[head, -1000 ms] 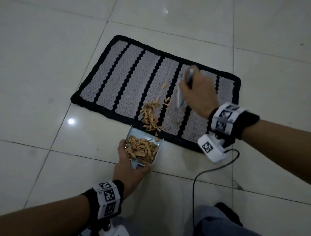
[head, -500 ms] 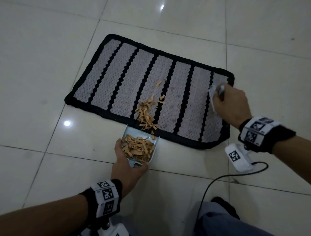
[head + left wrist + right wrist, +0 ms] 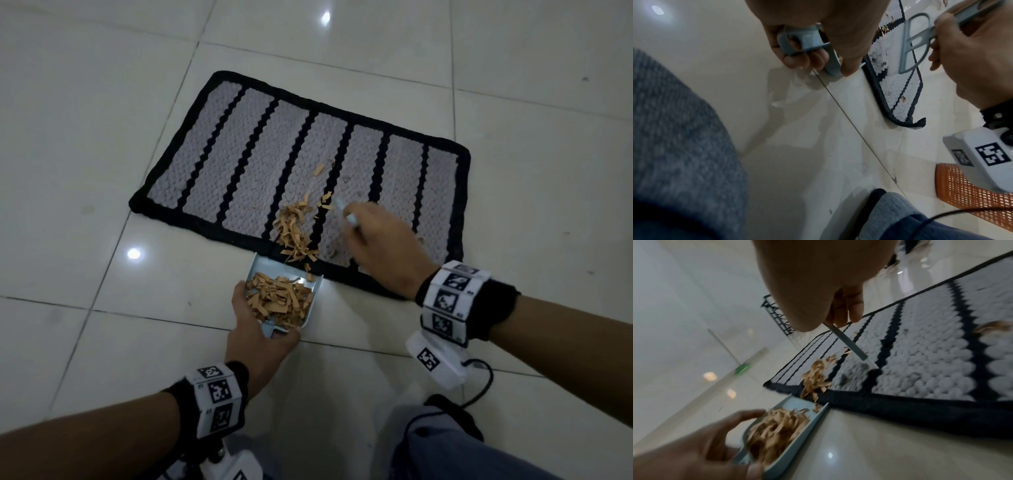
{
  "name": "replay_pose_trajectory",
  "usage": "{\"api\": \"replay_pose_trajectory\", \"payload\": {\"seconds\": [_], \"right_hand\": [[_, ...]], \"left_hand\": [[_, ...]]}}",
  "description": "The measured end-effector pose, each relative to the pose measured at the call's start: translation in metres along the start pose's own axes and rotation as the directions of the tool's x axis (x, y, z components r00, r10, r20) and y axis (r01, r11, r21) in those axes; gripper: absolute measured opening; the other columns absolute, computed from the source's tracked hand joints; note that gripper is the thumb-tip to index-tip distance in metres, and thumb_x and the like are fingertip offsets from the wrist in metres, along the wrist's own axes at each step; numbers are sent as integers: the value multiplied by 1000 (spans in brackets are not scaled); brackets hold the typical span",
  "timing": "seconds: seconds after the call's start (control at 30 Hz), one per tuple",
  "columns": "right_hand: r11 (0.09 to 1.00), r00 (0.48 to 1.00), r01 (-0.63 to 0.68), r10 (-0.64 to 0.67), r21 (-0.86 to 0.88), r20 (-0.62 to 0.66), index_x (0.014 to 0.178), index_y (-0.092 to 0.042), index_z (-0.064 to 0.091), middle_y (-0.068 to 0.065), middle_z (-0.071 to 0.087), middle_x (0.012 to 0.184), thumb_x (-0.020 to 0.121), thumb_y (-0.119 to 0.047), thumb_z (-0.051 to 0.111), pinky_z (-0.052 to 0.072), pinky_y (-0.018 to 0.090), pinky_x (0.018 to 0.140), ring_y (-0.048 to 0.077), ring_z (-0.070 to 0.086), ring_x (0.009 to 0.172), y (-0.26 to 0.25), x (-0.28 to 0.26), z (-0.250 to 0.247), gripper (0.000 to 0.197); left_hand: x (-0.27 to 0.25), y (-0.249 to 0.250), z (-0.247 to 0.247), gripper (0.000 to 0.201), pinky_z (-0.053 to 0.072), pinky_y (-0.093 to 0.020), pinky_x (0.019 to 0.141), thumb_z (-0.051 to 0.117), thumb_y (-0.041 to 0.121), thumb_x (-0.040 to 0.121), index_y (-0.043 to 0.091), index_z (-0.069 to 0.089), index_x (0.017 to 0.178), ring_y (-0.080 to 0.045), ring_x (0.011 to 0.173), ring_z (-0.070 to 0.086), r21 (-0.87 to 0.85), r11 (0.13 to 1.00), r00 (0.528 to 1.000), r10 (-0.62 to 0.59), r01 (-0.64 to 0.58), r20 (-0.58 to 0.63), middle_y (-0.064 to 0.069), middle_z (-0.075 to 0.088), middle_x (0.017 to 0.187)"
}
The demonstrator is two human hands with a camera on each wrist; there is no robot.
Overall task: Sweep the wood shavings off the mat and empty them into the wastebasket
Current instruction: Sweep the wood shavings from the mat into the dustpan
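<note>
Pale blue plastic sits in both hands. The left hand (image 3: 260,337) curls its fingers (image 3: 797,60) and thumb round the handle of a dustpan (image 3: 310,317), which rests flat on the tiled floor (image 3: 85,144) with its open lip touching the near black border of the mat (image 3: 246,164). The right hand (image 3: 380,246) grips the handle of a small brush (image 3: 851,345), fingers wrapped round it (the bristle end is blurred in the head view); in the right wrist view the brush slants down and its tip meets the mat just beside a black stripe.

Tan shavings (image 3: 294,229) lie in a loose heap on the mat between the brush and the dustpan's lip, a few trailing over the border into the pan. A larger pile (image 3: 279,299) already fills the back half of the dustpan. Several stray pieces lie further up the mat, one apart from the rest near the middle.

An orange mesh wastebasket (image 3: 970,194) shows only in the left wrist view, on the floor near the person's right, well apart from the mat. Grey trouser legs (image 3: 445,452) fill the bottom edge, and a black cable (image 3: 483,383) loops from the right wrist unit.
</note>
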State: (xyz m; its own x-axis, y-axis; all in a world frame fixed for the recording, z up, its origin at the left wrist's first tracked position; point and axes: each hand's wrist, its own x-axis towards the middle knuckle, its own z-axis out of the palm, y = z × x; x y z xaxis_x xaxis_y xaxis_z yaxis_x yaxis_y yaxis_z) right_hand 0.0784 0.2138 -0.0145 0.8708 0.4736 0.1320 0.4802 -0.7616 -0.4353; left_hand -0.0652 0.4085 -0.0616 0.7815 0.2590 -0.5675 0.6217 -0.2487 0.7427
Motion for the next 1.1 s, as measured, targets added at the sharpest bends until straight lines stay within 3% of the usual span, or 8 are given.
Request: {"api": "replay_pose_trajectory", "payload": {"seconds": [0.1,0.3,0.47,0.6,0.7,0.83,0.97,1.1], "right_hand": [[989,978,-146,140,-29,-155,96,-16,50,-5,46,80,102,-28,39,29,20,52,13,40,59,28,2,-23,18],[881,919,-390,354,-267,-175,91,-12,46,7,53,75,98,-26,41,35,31,53,25,45,61,79,-12,-42,16],[951,965,-262,261,-163,-27,83,-17,34,3,47,70,98,-23,45,28,29,53,25,45,58,48,-9,-17,19],[984,995,-10,28,-176,101,98,-12,47,7,54,81,95,-20,54,38,32,49,26,52,62,-9,-7,13,11],[962,990,134,-118,-239,82,102,-12,44,10,57,79,87,-12,65,40,33,44,28,53,60,-25,-8,23,26],[997,995,-50,54,57,-80,100,-11,49,6,57,82,100,-20,43,46,37,49,21,51,60,-15,-12,5,11],[897,860,-357,424,260,-283,92,-13,47,3,57,71,101,-19,43,36,19,48,19,50,56,23,-17,-20,12],[763,684,-538,644,358,-344,98,-6,53,1,59,84,100,-26,46,34,17,62,16,53,73,54,-25,-35,21]], "left_hand": [[0,1,0,114,48,-38,98,83,21,74,31,1,152,-20,103,55,1,1000,1000,2,-2,6,5,48,118],[0,1,-2,114,48,-39,98,83,20,75,30,0,152,-22,104,56,-3,1000,1000,5,-5,17,5,48,117],[-1,3,-1,113,46,-33,96,82,17,75,27,1,153,-17,101,53,4,1000,1000,10,-11,16,7,46,117],[1,1,1,114,48,-36,96,83,18,74,29,1,152,-20,100,56,18,1000,1000,2,-2,3,4,47,117],[2,-3,3,115,50,-43,97,84,20,73,33,-1,151,-25,104,59,17,1000,1000,-2,2,-5,2,49,117],[3,-6,4,115,49,-45,99,84,18,74,33,0,152,-24,107,59,-6,1000,1000,-2,2,1,5,49,118],[2,-6,4,114,48,-43,101,83,16,75,32,0,152,-22,107,57,-24,1000,1000,7,-7,11,6,48,121],[2,-5,2,115,46,-37,101,83,17,74,31,-1,152,-18,105,54,-21,1000,1000,5,-4,17,6,47,120]]}}
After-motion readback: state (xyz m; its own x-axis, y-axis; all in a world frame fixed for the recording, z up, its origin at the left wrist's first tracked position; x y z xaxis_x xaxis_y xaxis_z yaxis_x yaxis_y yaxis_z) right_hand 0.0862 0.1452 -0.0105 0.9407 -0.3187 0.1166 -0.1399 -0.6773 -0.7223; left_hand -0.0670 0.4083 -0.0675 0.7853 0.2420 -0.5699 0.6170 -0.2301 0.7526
